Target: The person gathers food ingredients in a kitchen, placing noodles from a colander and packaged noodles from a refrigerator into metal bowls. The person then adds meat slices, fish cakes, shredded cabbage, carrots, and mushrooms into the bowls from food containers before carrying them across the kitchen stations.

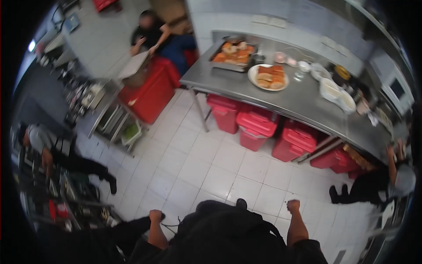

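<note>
My left hand hangs at the left of my dark-clothed body, its fingers curled closed; whether anything is inside cannot be made out. On the other side, my right hand is held out over the tiled floor, also closed in a fist, and its contents are hidden. Neither hand touches the steel table ahead of me. On that table stand a metal tray of orange-brown food pieces and a white plate with similar pieces.
Red lidded bins stand beneath the table. A seated person is beside a large red container. Other people work at the far left and far right. A wheeled steel cart stands left.
</note>
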The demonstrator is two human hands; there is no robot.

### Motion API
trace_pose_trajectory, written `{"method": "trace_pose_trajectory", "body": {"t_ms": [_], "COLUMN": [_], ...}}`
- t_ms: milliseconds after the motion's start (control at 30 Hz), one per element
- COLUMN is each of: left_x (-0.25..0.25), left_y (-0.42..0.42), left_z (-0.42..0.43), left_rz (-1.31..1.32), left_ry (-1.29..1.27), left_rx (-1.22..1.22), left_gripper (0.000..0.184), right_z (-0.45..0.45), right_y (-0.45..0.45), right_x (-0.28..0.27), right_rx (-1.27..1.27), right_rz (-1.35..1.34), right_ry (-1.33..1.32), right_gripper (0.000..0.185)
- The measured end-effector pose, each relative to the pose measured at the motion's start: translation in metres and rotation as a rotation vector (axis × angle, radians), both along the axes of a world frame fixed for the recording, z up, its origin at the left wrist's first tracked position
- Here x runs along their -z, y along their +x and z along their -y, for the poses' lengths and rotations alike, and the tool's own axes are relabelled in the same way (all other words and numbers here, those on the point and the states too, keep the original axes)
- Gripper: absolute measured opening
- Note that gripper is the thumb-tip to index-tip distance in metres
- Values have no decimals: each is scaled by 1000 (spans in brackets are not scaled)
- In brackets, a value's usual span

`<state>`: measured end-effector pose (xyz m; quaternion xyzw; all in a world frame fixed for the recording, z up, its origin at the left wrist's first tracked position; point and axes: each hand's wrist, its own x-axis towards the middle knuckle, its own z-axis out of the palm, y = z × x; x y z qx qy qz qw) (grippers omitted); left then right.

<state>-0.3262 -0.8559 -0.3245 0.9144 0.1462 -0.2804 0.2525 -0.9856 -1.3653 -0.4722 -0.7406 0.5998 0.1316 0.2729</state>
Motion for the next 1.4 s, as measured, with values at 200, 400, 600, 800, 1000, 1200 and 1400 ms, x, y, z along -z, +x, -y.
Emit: {"method": "trace_pose_trajectory", "body": {"t_ms": [200, 400, 600, 800, 1000, 1200, 1400], "left_x": [33, 68, 49, -32, -57, -116, -170], "left_y": [-42, -16, 98, 225, 305, 369, 411], "left_z": [-69, -126, -110, -8, 22, 60, 41], "left_rz": [-133, -394, -28, 35, 15, 124, 313], "left_ry": [-167, -321, 102, -426, -484, -556, -563], "left_rx": [-317, -693, 626, -462, -404, -452, -550], "left_gripper": [21, 27, 18, 26, 29, 35, 38], "right_z": [101, 66, 25, 35, 32, 107, 144], "right_y": [215, 396, 471, 433, 509, 640, 921], "right_x": [-101, -143, -115, 40, -19, 15, 10], "right_rx": [276, 122, 142, -193, 225, -675, -1662], "right_rz": [362, 448, 504, 297, 196, -155, -134], "right_ry": [89, 168, 291, 527, 658, 424, -437], "right_gripper": [11, 13, 11, 15, 14, 16, 20]}}
